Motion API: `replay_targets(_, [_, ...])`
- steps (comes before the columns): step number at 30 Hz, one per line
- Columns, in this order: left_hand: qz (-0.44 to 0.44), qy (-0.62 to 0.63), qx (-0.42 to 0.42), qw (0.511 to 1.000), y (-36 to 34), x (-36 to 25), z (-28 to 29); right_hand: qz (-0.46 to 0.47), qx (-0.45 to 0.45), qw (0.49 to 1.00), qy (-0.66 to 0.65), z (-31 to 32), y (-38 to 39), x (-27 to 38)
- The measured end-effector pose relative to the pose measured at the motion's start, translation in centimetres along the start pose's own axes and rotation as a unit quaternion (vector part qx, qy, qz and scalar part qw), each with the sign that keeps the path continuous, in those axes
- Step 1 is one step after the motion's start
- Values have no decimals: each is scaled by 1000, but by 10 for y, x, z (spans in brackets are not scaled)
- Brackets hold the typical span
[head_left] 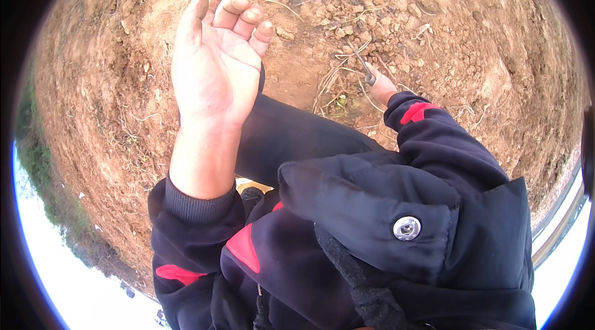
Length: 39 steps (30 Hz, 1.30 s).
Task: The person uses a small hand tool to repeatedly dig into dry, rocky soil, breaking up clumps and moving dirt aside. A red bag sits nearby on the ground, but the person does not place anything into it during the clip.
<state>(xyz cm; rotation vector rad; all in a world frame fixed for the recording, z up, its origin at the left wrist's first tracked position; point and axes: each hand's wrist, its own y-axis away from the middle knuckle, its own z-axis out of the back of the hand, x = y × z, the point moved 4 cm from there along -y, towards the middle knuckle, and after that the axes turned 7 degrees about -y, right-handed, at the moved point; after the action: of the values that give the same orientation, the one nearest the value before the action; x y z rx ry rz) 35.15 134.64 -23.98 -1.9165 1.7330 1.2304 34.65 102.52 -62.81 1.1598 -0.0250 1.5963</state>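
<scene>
My left hand (217,72) is raised in front of me with its palm turned up. Its fingers are loosely bent and apart, their tips smudged with soil, and nothing lies in it. Lower and to the right, my right hand (382,87) grips a thin hand tool (359,57) by its short grey handle. The tool's narrow dark shaft points away and to the left, down at the loose soil; its far end is too small to make out. Dry stalks (330,82) lie beside it, around a little green plant (340,102).
Brown, cloddy soil (434,26) spreads all around, with dry stems scattered over it. My dark-trousered leg (297,134) is bent below my hands. Part of a shoe (251,196) shows under my left sleeve. Green growth (52,187) borders the ground at the far left.
</scene>
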Motion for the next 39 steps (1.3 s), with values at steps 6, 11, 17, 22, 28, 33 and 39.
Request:
replay_targets(6, [16,58,15,998,-15,18,-11,-19,-3,998,-53,29,-5,51])
replay_targets(11, [20,99,53,993,-36,36,-4,-184,-7,899,-399,70,-32,90])
replay_targets(17, [22,93,30,995,-46,34,23,-102,-105,879,-454,132,23,100])
replay_targets(22, [23,97,47,994,-46,31,17,-130,-44,915,-380,181,13,119])
replay_targets(28, [3,82,-2,997,-45,17,13,-105,-79,824,-551,138,-47,136])
replay_targets(33, [7,112,11,994,-43,7,14,-135,-91,730,-663,93,-108,158])
replay_targets(39, [26,157,29,987,-47,6,7,-140,-119,720,-669,79,-143,174])
